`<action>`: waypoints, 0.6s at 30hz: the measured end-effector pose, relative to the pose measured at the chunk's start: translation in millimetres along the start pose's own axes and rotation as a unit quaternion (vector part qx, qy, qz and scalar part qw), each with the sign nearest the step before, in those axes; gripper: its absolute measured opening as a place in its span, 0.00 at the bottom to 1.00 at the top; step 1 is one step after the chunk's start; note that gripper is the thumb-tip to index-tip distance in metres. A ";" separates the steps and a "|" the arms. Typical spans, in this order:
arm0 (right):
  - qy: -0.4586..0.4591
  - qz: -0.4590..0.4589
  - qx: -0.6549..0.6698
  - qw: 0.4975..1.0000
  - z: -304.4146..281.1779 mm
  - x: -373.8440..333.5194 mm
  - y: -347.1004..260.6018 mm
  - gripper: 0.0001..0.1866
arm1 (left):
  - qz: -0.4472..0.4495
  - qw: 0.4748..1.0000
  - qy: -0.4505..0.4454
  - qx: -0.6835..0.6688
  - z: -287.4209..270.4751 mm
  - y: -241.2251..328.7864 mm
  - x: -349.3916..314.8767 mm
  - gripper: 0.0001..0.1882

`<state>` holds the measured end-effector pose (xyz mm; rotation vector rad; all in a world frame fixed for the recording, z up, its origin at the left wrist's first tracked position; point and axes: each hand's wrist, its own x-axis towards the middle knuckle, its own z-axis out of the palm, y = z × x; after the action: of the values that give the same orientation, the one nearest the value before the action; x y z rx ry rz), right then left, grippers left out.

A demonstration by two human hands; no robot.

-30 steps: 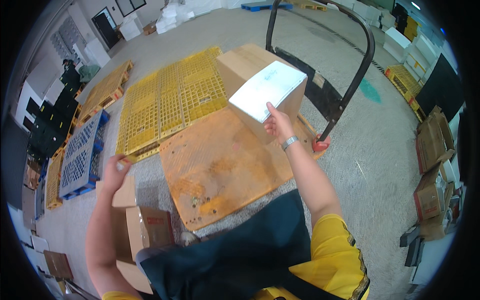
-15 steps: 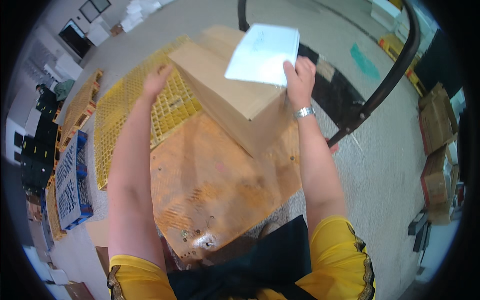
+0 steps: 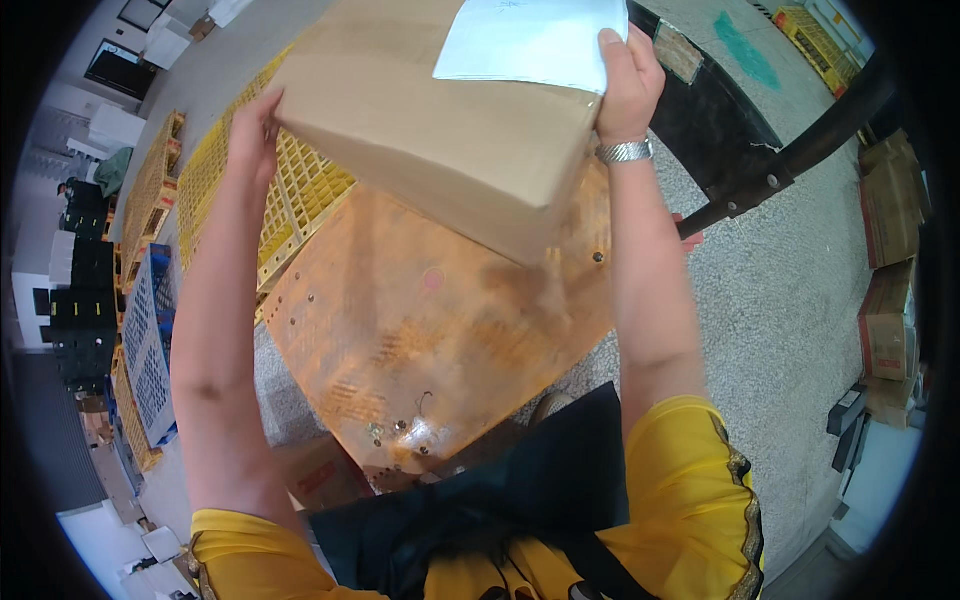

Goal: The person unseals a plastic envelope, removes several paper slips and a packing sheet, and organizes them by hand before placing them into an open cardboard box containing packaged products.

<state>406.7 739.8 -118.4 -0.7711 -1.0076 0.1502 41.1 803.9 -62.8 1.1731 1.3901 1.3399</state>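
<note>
A large brown cardboard box (image 3: 400, 110) stands tilted above the orange, scuffed platform (image 3: 400, 290) of a cart. At the box's far left corner is my left hand (image 3: 258, 130), its fingers closed on the edge. My right hand (image 3: 630, 85), with a silver watch at the wrist, is closed at the box's right side. Under its thumb lies a white sheet (image 3: 535, 45) with faint marks, flat against the box top. The fingers behind the sheet and box are partly hidden.
A black cart handle (image 3: 800, 160) rises at the right. Beyond the platform lies a yellow plastic pallet (image 3: 300, 190). A blue-grey pallet (image 3: 150, 340) and dark crates (image 3: 80, 270) stand at the left. Cardboard boxes (image 3: 890, 330) line the right side.
My left hand has come from beside the box onto its left corner. The box now appears larger and higher in view, with the sheet and right hand along with it.
</note>
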 end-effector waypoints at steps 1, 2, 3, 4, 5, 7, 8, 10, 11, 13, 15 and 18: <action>-0.006 0.043 0.041 0.998 -3.2 3.2 3.6 0.12 | -0.010 1.000 -0.003 -0.020 -9.5 7.6 -33.4 0.10; -0.074 0.088 0.092 0.989 -4.3 6.4 14.2 0.14 | -0.032 0.999 -0.002 -0.022 -59.0 -5.2 -46.9 0.09; -0.121 0.154 0.128 0.972 -3.5 11.0 12.8 0.14 | -0.028 0.999 -0.018 -0.027 -76.0 -9.1 -89.7 0.14; -0.169 0.218 0.165 0.947 1.1 13.9 7.7 0.14 | -0.009 0.999 0.001 -0.047 -79.4 -9.5 -143.6 0.20; -0.207 0.283 0.194 0.916 -1.7 18.1 11.7 0.13 | -0.014 1.000 -0.016 -0.021 -60.7 1.2 -191.6 0.18; -0.254 0.361 0.254 0.860 16.4 17.1 21.9 0.13 | -0.010 1.000 0.027 0.007 -71.8 -0.6 -278.1 0.27; -0.257 0.397 0.243 0.847 25.3 11.0 12.4 0.12 | -0.005 0.996 0.044 0.082 -73.0 -5.3 -311.7 0.28; -0.265 0.451 0.221 0.823 47.4 7.6 -7.4 0.13 | 0.082 0.989 0.096 0.079 -60.1 -22.3 -343.9 0.31; -0.256 0.469 0.220 0.816 52.7 5.4 -15.8 0.13 | 0.080 0.978 0.167 0.097 -46.1 -26.9 -344.0 0.33; -0.225 0.506 0.208 0.806 49.0 -0.2 -31.9 0.13 | 0.018 0.968 0.249 -0.005 -24.2 -7.8 -318.9 0.34; -0.192 0.474 0.159 0.845 40.7 -10.8 -41.2 0.12 | 0.051 0.964 0.260 -0.004 -55.0 -17.9 -288.6 0.36; -0.132 0.408 0.058 0.902 18.5 -57.4 -115.8 0.12 | 0.072 0.972 0.221 -0.020 -115.4 -38.8 -248.1 0.34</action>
<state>334.2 638.7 -78.8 -1.0441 -0.8603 1.0549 -26.1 538.7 -101.7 1.0003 1.5980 1.8045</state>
